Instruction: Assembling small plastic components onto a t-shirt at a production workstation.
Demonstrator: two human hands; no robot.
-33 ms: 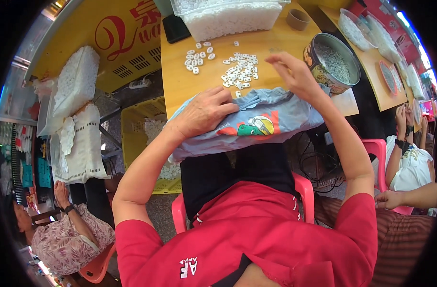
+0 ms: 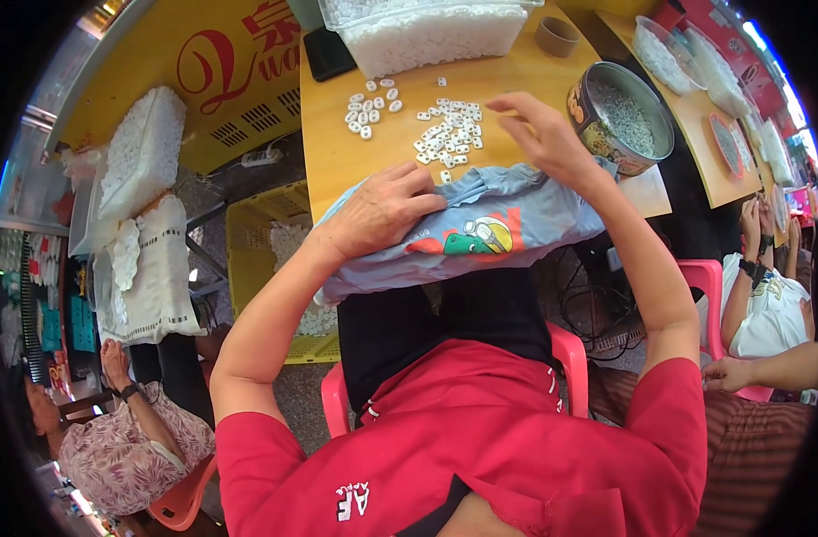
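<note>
My left hand (image 2: 391,208) lies on a light blue cloth (image 2: 373,268) with a cartoon print, draped over the near table edge. Its fingers are curled in, and whatever they might hold is hidden. My right hand (image 2: 547,134) hovers above the table just right of a loose spread of small white plastic pieces (image 2: 449,134) with dark holes. The right fingers are apart and point left, with nothing visible in them. A smaller group of rounded white pieces (image 2: 370,109) lies further left.
A clear tub (image 2: 436,45) heaped with white pieces stands at the back, beside a black phone-like object (image 2: 329,54) and a brown cup (image 2: 557,37). A round tin (image 2: 623,116) of small metal parts is at right. Other people sit at both sides. A yellow crate (image 2: 248,259) stands lower left.
My right hand has shifted slightly left, closer to the spread of white pieces. My left hand and the cloth have stayed in place.
</note>
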